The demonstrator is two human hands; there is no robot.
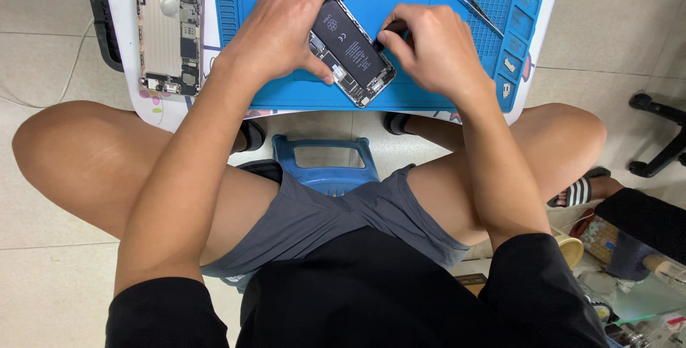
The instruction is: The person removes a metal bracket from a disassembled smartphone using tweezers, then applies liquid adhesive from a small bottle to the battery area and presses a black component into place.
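Head view looks down on an opened phone [352,53] lying on a blue work mat [400,5] on the small table [121,26]. Its back is already off and the black battery [348,42] is exposed but seated in the frame. The left hand [282,23] is clamped around the phone's far end, thumb on the near edge. The right hand [421,48] has its fingertips pinched together on the battery's edge, perhaps on a small tab; I cannot tell exactly. Beyond the right hand lie tweezers [473,5]. Well to the outside of the left hand rests a second stripped phone shell [169,28], untouched.
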